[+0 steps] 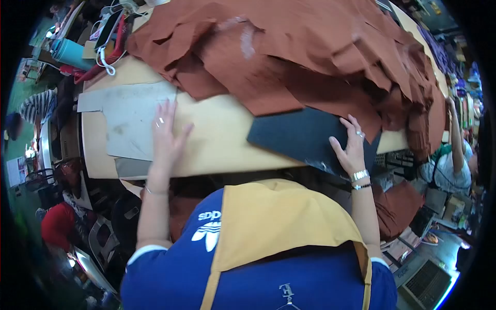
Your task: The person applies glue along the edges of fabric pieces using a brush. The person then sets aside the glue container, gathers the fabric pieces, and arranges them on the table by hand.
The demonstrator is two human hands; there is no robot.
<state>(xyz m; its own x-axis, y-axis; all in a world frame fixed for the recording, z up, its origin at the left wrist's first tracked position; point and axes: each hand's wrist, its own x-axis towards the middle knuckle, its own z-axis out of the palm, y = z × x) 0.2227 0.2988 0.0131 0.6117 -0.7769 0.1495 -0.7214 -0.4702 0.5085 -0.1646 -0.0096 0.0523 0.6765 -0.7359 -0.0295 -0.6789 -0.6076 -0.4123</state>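
Note:
My left hand is spread open at the right edge of a flat grey sheet, a ring on one finger. Its fingertips overlap the sheet's edge, and the thumb points over the bare tabletop. On the other side, my right hand has its fingers apart above a dark flat board; whether it presses on the board I cannot tell. Brown fabric pieces lie in a large crumpled heap just beyond both hands, partly covering the board's far edge. Neither hand holds anything.
A red tray at the far left of the table carries a phone and cables. Beside it lies a turquoise bottle. More brown fabric is below the table at right. Other people are at both sides.

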